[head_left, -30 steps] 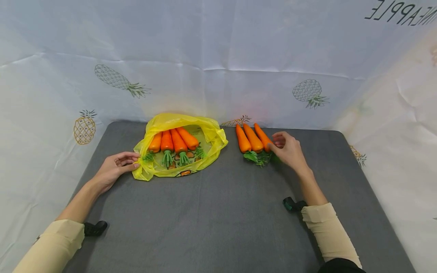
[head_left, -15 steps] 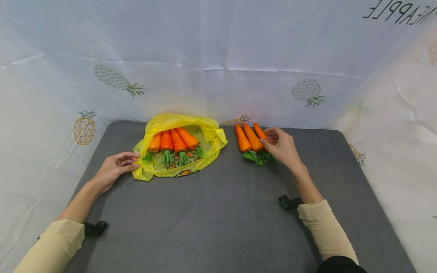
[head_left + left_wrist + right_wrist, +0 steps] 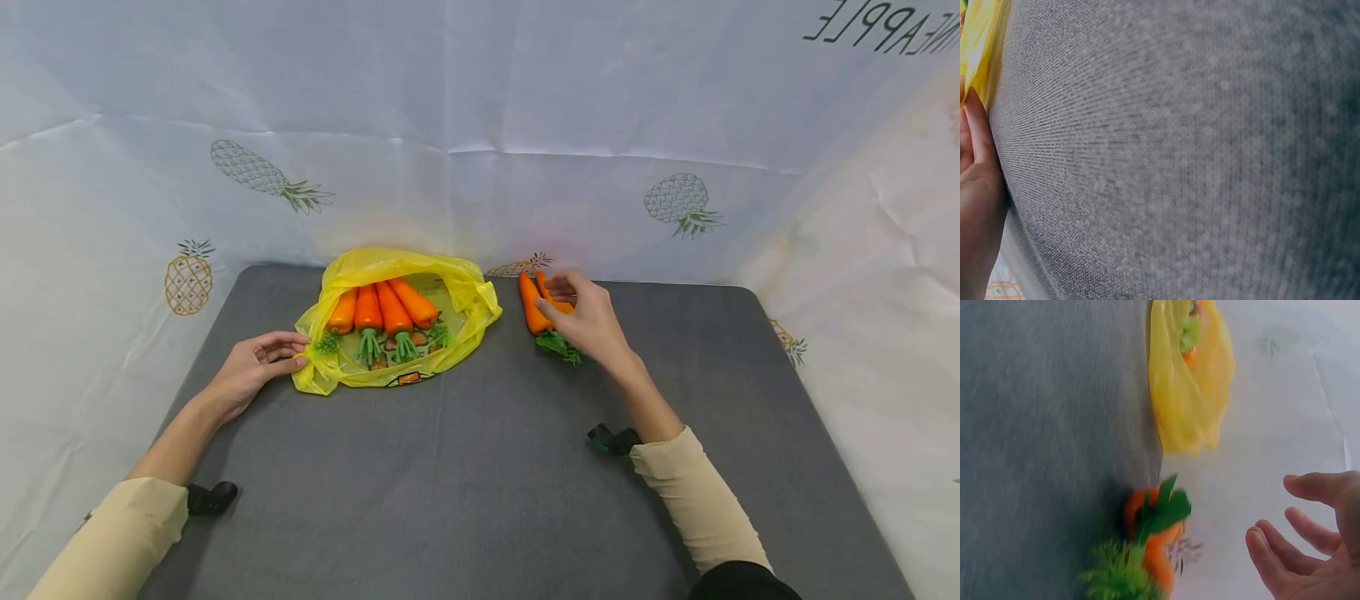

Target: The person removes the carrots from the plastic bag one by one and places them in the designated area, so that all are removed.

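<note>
A yellow plastic bag lies with its mouth spread toward me, several carrots with green tops inside it. My left hand pinches the bag's left edge between thumb and fingers; the left wrist view catches this hand at its margin, against the yellow plastic. To the right of the bag are more carrots, leafy ends toward me. My right hand is over these and partly hides them. In the right wrist view its fingers are spread with nothing between them, apart from the carrots.
A grey cloth-covered table extends in front of the bag and carrots. Behind it hangs a white curtain printed with pineapples, close to the table's back edge. Black wrist devices sit on both forearms.
My right hand has moved left across the loose carrots, from beside the rightmost one to over the middle of the group. My left hand and the bag stay in place.
</note>
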Motion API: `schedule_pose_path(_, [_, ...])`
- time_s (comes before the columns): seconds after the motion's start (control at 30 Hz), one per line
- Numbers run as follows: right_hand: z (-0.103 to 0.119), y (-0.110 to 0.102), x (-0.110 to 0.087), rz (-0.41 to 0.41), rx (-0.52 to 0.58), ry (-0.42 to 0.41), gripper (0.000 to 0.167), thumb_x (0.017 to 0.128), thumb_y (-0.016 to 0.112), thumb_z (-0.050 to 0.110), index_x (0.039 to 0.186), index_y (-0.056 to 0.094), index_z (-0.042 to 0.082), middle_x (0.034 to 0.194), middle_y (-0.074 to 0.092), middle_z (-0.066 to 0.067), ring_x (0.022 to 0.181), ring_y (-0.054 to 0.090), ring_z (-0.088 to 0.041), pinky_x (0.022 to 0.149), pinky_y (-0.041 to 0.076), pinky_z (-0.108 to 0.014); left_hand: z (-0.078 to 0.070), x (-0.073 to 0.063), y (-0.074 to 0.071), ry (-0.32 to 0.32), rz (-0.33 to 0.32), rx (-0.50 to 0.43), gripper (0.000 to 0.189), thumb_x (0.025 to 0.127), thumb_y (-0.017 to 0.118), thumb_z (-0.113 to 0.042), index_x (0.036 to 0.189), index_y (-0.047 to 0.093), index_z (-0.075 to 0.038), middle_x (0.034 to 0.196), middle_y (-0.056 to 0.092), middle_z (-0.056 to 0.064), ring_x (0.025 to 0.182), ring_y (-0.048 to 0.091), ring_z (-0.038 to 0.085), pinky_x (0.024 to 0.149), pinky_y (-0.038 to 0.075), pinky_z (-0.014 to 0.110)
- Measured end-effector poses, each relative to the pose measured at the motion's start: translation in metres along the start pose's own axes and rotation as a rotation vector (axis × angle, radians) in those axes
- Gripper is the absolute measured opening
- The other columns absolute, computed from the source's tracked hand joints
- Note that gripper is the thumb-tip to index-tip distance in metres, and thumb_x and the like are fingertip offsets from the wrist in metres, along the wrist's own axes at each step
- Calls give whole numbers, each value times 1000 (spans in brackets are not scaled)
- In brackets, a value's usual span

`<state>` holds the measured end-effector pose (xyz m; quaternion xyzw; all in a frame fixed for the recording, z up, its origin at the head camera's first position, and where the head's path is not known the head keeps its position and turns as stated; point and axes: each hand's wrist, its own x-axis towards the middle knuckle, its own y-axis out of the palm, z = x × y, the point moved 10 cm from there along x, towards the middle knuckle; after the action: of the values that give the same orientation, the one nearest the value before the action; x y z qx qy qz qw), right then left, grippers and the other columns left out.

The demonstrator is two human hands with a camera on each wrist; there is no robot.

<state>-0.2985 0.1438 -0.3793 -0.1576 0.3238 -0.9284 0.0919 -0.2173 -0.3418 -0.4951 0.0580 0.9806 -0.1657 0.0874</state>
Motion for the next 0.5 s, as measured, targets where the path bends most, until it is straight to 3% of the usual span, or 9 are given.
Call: schedule_pose_path(0.5, [33,46,10,106,0,-111,36,101,77,13,131,65,-2,127,71,-23,119,72,-41,107,61,-50,0,0,-1,13,-7,-44,34,101,78,-11,134,67,-8,112,72,-24,101,68,-5,87,55,9])
